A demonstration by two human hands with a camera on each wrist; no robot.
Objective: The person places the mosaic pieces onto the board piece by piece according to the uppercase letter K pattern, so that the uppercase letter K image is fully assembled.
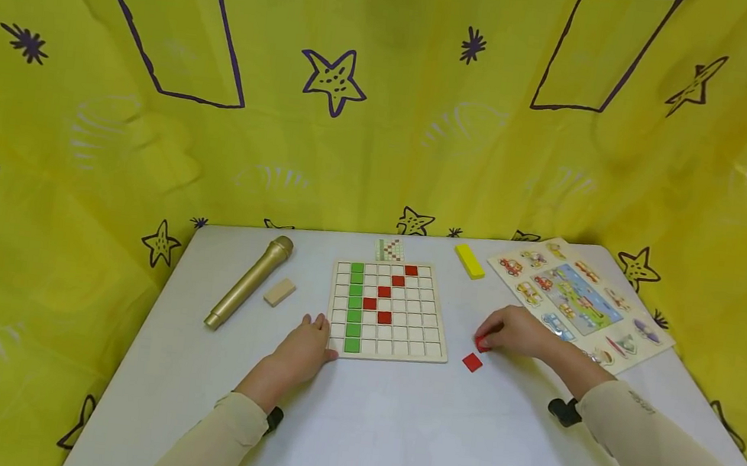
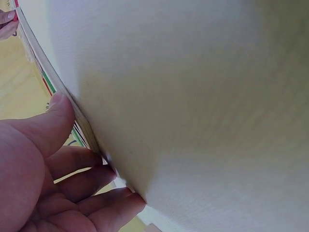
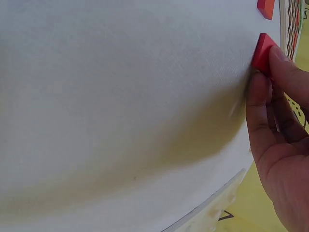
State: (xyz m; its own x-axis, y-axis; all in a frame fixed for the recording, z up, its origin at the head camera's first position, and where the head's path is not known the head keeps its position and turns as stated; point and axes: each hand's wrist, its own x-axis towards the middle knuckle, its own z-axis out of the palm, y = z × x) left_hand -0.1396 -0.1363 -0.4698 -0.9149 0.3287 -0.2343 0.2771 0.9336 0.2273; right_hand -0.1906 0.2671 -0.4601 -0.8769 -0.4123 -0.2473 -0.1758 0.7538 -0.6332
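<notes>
A wooden grid board lies flat, with a column of green square tiles and several red square tiles in a slanting pattern. At its near left corner rests my left hand, thumb against the near edge and loosely bent fingers along the left side. To the right of the board, my right hand pinches a red square tile between thumb and fingers, close over the table. Another red tile lies just nearer to me.
A small pattern card lies behind the board. Left of the board are a gold microphone and a wooden block. A yellow block sits at the back right, beside a picture puzzle board under my right forearm.
</notes>
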